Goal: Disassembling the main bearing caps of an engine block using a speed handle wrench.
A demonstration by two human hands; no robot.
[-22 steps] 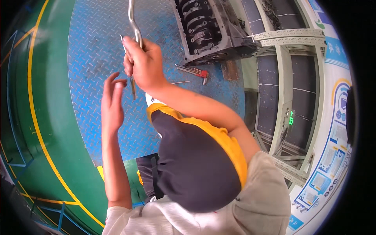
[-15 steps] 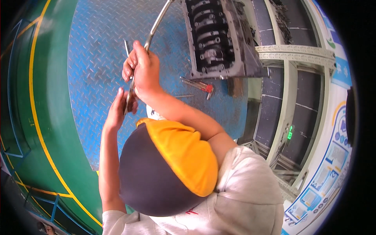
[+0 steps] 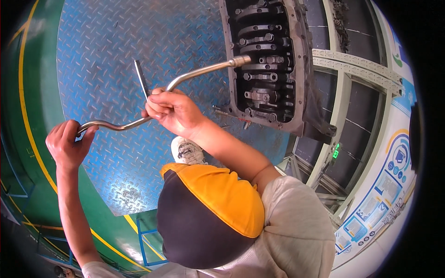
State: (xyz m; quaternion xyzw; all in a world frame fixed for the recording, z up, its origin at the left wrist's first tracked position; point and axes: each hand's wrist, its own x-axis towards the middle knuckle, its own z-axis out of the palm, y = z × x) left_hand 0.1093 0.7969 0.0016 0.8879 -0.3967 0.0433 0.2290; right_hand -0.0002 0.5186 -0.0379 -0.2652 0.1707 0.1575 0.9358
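Note:
My left hand (image 3: pixel 69 142) is wrapped round one end of a bent steel speed brace (image 3: pixel 199 73) at the left. Farther along the brace, my right hand (image 3: pixel 177 109) grips its middle section. The brace's socket end (image 3: pixel 241 61) overlaps the open underside of a dark engine block (image 3: pixel 299 69) in this view; contact with a bolt cannot be made out. Several bearing caps with bolts (image 3: pixel 262 95) cross the block's inside. A straight steel bar (image 3: pixel 141 76) runs up from beside my right fingers; whether it is held or lies behind them is unclear.
Blue tread plate (image 3: pixel 111 46) lies beneath, with green floor (image 3: pixel 41 92) and yellow lines on the left. Partly hidden tools (image 3: pixel 222 110) lie by the block's near corner. Pale metal framing (image 3: pixel 343 102) stands right. A white shoe (image 3: pixel 186 150) shows below my right forearm.
My left hand has moved left, away from my right. The brace has swung from steep to more level, its socket end now over the block. The block appears lower and larger in view.

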